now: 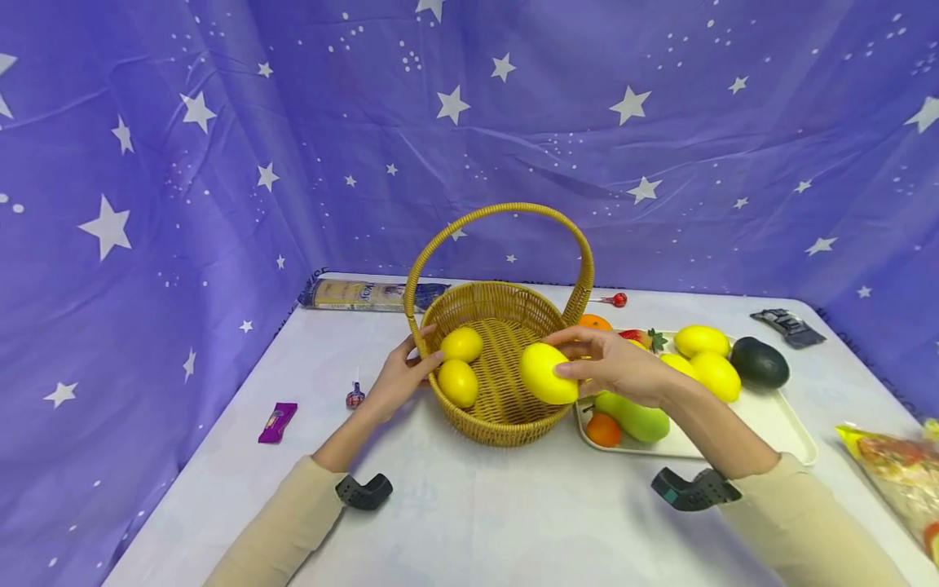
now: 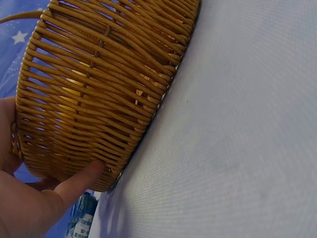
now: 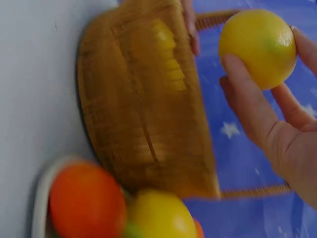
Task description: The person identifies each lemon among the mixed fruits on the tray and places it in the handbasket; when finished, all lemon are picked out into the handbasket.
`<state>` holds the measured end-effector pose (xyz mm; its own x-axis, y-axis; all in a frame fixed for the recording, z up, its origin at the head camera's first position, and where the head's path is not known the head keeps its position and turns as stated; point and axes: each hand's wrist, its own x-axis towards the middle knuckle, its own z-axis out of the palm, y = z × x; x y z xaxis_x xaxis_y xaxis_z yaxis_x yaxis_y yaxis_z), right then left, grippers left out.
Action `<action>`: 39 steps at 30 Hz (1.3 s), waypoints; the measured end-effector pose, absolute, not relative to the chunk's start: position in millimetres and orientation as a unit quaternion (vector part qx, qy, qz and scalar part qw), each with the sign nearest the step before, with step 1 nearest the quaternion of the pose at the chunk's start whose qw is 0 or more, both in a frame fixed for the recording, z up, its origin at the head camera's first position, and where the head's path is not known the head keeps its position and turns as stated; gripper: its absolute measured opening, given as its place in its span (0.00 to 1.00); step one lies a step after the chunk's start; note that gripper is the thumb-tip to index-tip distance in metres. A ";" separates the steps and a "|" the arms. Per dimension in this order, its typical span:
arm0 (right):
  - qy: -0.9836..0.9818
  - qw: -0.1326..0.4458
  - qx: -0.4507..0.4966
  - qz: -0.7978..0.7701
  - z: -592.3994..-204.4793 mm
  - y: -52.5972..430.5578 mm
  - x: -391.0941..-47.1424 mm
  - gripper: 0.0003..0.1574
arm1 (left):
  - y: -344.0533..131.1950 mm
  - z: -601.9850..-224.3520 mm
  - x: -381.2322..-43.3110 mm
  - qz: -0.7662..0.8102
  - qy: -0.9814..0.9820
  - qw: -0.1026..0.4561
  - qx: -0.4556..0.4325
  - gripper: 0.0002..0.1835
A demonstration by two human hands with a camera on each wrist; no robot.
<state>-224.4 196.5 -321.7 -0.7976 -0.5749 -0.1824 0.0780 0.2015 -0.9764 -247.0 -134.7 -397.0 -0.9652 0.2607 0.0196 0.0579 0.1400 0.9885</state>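
A tan wicker basket (image 1: pixel 506 326) with a tall hoop handle stands mid-table, two lemons (image 1: pixel 459 383) inside against its left wall. My left hand (image 1: pixel 402 377) grips the basket's left rim by the handle's foot; in the left wrist view a finger (image 2: pixel 81 181) lies along the woven outer side. Over the basket's right rim, my right hand (image 1: pixel 616 367) pinches another lemon (image 1: pixel 546 373) between thumb and fingers. The right wrist view shows this lemon (image 3: pixel 257 49) held above the rim, clear of the weave.
Right of the basket a white tray (image 1: pixel 770 428) bears several lemons, a green pear (image 1: pixel 641 418), oranges (image 1: pixel 603 430), a strawberry (image 1: pixel 637 336) and a dark avocado (image 1: pixel 759 364). Lollipops, a purple-wrapped sweet (image 1: pixel 278 422), a long noodle packet (image 1: pixel 359 295) and a food bag (image 1: pixel 898 473) lie around.
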 end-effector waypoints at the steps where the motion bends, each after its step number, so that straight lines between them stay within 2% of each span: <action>1: 0.729 0.273 -0.169 -0.604 -323.6 190.0 -225.4 0.34 | -134.3 -396.7 -247.1 0.647 0.751 0.078 0.107 0.32; 8: 0.746 0.303 -0.171 -0.568 -343.1 150.0 -231.9 0.33 | -132.9 -405.6 -251.9 0.645 0.754 0.064 0.107 0.31; 17: 0.750 0.338 -0.172 -0.542 -356.9 117.3 -242.4 0.32 | -132.0 -404.5 -250.8 0.653 0.747 0.076 0.096 0.32; 25: 0.766 0.317 -0.156 -0.538 -367.5 97.7 -248.1 0.29 | -128.0 -380.4 -234.1 0.643 0.754 0.088 0.101 0.31; 31: 0.781 0.293 -0.150 -0.531 -372.0 89.6 -252.3 0.30 | -128.2 -377.9 -232.8 0.648 0.749 0.088 0.104 0.32; 39: 0.781 0.310 -0.154 -0.520 -371.9 90.9 -255.3 0.30 | -129.7 -376.5 -233.3 0.648 0.749 0.088 0.108 0.32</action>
<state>-255.3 90.9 -371.9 -0.7605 -0.5628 -0.3238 0.0815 0.4120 -0.9075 -233.3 -129.7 -376.5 -0.9615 0.2748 0.0080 0.0472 0.1364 0.9895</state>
